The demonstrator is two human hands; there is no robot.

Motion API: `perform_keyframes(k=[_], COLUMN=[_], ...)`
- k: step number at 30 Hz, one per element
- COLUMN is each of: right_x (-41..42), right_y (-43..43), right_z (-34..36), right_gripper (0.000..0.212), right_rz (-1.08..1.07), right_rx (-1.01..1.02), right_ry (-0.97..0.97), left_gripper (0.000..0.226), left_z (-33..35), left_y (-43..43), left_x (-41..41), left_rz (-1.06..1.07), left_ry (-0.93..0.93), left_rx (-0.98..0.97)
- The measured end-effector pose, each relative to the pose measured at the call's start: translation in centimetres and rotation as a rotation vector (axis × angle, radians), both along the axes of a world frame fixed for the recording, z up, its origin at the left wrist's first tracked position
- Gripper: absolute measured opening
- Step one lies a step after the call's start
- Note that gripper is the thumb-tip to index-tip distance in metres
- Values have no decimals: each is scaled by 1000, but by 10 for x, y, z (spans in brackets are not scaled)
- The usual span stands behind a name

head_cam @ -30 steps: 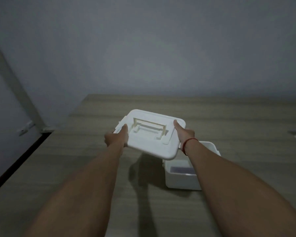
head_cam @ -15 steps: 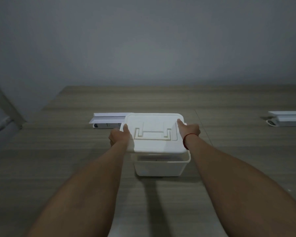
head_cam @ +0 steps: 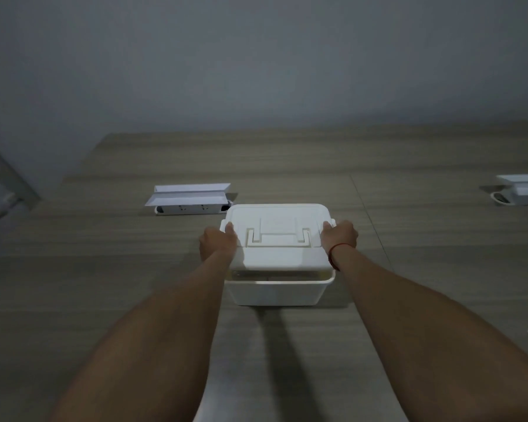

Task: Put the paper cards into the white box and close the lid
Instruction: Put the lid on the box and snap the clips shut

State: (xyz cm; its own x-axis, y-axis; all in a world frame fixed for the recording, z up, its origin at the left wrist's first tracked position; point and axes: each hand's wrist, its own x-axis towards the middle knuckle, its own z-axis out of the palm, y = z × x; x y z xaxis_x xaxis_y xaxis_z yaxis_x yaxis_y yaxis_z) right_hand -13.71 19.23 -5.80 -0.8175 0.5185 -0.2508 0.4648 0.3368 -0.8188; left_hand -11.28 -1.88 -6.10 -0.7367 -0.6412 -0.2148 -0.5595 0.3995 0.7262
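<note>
The scene is dim and grey-toned, with soft grain. The white lid (head_cam: 277, 236) is the brightest thing, lit from above. A long dark shadow runs from the box (head_cam: 276, 290) toward the camera across the surface (head_cam: 104, 284). Wide-angle stretch swells the forearms at the lower edges.

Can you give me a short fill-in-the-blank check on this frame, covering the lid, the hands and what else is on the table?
1. Both hands, the left hand and the right hand, grip the white ____ by its two short sides.
2. The lid hangs just above the white box, with a ____ visible along the near rim.
3. A ____ string circles the right wrist.
4. The power strip lies beyond the box on the person's ____ side.

Missing words: lid; gap; red; left
</note>
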Motion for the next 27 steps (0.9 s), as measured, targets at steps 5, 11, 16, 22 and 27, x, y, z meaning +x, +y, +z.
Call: perform_keyframes(k=[5, 11, 16, 22, 27], right_x=[2, 4, 13, 13, 12], right_y=[1, -3, -4, -3, -1], right_z=[-14, -19, -30, -29, -27], right_gripper=[39, 38, 40, 43, 53], right_rz=[18, 26, 27, 27, 16], right_rx=[16, -7, -2, 19, -99], right_ry=[-42, -50, -88, -90, -114], left_gripper=[51, 53, 53, 67, 68], left_z=[-11, -20, -29, -27, -28], left_y=[-2, -9, -7, -17, -20], left_x=[1, 4, 10, 6, 7], left_rz=[-12, 4, 7, -28, -97], left_ry=[-35, -83, -91, -140, -213], left_rx=[-11, 60, 54, 114, 286])
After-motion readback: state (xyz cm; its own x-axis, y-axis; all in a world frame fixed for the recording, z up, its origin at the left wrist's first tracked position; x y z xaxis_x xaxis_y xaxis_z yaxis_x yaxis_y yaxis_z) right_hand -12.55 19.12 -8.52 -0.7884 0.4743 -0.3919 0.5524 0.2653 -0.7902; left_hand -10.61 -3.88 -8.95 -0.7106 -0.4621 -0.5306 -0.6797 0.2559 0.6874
